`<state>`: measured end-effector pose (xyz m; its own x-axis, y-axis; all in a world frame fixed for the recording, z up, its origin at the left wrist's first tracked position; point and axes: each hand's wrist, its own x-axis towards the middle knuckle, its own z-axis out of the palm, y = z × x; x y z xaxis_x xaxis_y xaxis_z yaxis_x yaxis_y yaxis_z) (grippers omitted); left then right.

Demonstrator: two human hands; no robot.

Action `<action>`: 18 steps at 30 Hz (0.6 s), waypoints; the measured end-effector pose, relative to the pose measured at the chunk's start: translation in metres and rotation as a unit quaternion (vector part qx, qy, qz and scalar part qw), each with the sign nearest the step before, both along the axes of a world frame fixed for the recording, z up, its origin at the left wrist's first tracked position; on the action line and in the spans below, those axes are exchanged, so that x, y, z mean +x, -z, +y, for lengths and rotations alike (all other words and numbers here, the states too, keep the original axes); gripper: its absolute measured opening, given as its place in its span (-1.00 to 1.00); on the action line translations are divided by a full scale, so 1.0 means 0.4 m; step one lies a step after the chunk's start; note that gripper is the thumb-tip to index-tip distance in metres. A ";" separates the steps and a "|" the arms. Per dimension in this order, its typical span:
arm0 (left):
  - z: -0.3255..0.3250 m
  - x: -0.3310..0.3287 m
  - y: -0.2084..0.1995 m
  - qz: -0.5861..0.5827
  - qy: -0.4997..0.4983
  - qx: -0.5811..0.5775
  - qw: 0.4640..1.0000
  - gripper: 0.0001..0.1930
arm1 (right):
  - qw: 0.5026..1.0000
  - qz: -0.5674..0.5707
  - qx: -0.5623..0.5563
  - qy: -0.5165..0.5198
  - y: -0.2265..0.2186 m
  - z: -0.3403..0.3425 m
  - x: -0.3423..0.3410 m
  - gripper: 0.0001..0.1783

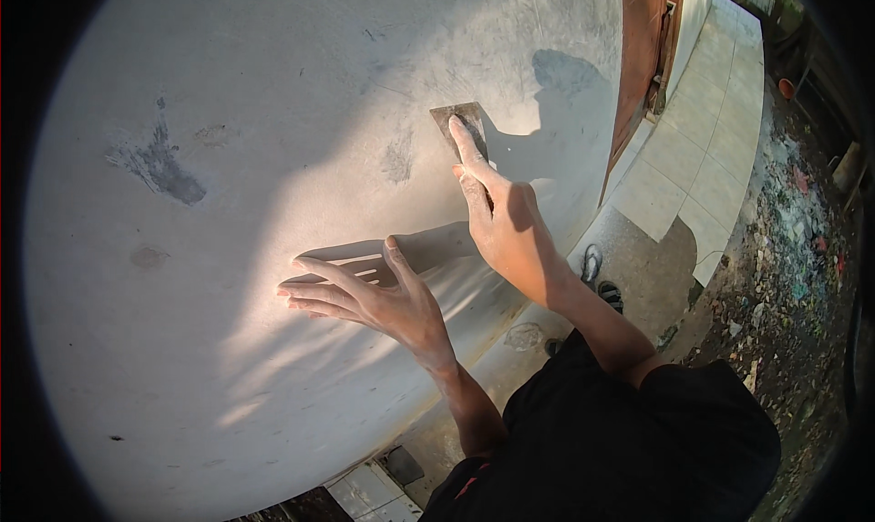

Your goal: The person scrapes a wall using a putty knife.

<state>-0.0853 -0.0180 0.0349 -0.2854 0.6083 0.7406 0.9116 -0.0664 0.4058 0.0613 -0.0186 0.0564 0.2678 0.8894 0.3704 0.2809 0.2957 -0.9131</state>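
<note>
A pale plastered wall (219, 276) fills most of the view, with dark grey patches and scuffs on it. My right hand (510, 221) grips a putty knife (470, 117), thumb laid along its blade. The broad end of that blade is against or very close to the wall, near the upper middle; most of the handle is hidden in my palm. Lower and to the left, my left hand (378, 299) is open, fingers stretched out over the wall, fingertips at or near its surface. Both hands are dusted with white powder.
A brown door frame (641, 57) borders the wall on the right. Beyond it runs a tiled walkway (679, 148), then dirt ground (775, 330) with scattered debris. Below me are feet in sandals (591, 264) on concrete. A dark flat piece (404, 465) lies by the wall's foot.
</note>
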 end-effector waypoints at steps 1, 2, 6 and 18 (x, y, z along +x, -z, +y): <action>-0.006 -0.002 0.005 0.005 -0.001 0.000 1.000 -0.01 | 1.000 0.000 0.000 0.000 0.027 -0.012 -0.012 -0.42; 0.005 0.003 0.004 0.009 0.002 0.007 1.000 -0.01 | 0.999 -0.016 0.048 0.009 0.073 -0.015 -0.024 -0.43; 0.012 -0.004 0.016 0.017 0.001 0.008 1.000 -0.01 | 0.998 -0.015 0.067 -0.005 0.079 -0.006 -0.025 -0.44; 0.005 -0.005 0.012 0.007 0.017 0.024 1.000 -0.01 | 0.999 -0.013 0.046 0.003 0.007 -0.003 -0.002 -0.41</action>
<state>-0.0874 -0.0159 0.0302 -0.2537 0.5807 0.7736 0.9142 -0.1174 0.3880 0.0605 -0.0196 0.0534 0.2620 0.8494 0.4581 0.3064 0.3769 -0.8741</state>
